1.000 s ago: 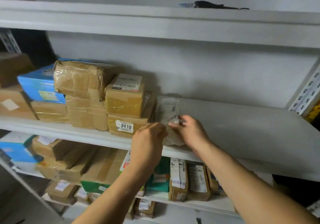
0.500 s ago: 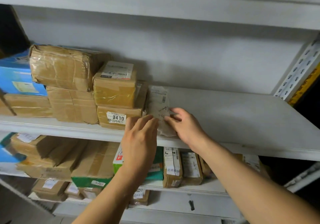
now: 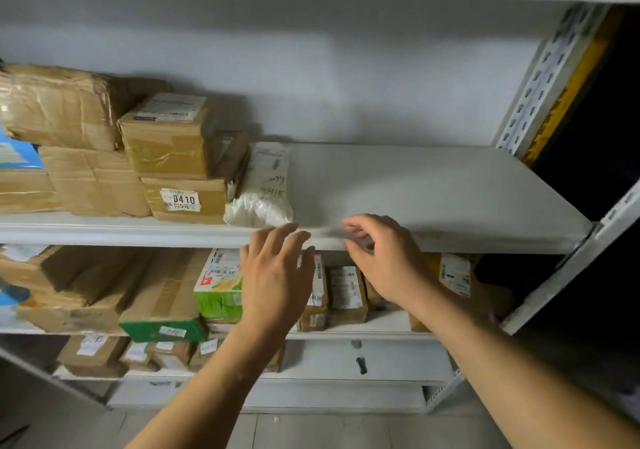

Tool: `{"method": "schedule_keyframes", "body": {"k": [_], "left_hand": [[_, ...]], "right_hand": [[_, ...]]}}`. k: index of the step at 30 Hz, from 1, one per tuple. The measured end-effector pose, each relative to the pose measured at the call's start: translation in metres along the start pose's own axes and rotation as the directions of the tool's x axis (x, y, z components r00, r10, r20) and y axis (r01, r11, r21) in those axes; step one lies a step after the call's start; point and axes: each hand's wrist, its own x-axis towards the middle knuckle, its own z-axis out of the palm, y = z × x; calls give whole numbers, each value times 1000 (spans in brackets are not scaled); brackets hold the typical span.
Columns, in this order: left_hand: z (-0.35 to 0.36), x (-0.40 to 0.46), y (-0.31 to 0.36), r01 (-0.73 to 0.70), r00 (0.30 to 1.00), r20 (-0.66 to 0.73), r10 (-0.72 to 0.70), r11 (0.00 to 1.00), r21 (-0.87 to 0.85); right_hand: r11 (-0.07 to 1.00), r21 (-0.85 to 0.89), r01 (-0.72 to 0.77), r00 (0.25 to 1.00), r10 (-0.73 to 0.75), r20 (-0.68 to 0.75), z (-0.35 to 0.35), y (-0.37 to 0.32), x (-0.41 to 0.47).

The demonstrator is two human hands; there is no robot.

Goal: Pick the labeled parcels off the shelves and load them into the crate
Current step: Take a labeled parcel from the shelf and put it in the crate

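Here, along the front edge of the shelf, the box marked 0410 sits left of the white bag, which leans on it. Just below that edge the left hand hovers with relaxed, empty fingers; the right hand curls loosely, holding nothing. Best to grasp the soft bag from both sides, lifting without nudging the box.

A white soft parcel is laid on the shelf just beyond the left hand, boxes stacked to its left; the right hand is held alongside.
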Motion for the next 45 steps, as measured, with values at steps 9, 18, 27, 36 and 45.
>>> {"method": "schedule_keyframes", "body": {"k": [9, 18, 27, 36, 45], "left_hand": [[47, -57, 92, -64, 946, 313, 80, 996, -62], [151, -75, 139, 56, 736, 673, 69, 985, -163], [262, -64, 158, 321, 558, 829, -36, 931, -175], [303, -53, 161, 588, 452, 874, -179, 797, -141], [287, -71, 151, 704, 433, 875, -216, 687, -179]], "right_hand": [[956, -262, -133, 991, 137, -4, -14, 95, -109], [839, -246, -485, 868, 497, -13, -15, 202, -150], [685, -100, -721, 688, 726, 12, 10, 291, -124], [461, 188, -867, 485, 868, 108, 22, 324, -86], [352, 335, -874, 400, 913, 85, 39, 314, -123]]}}
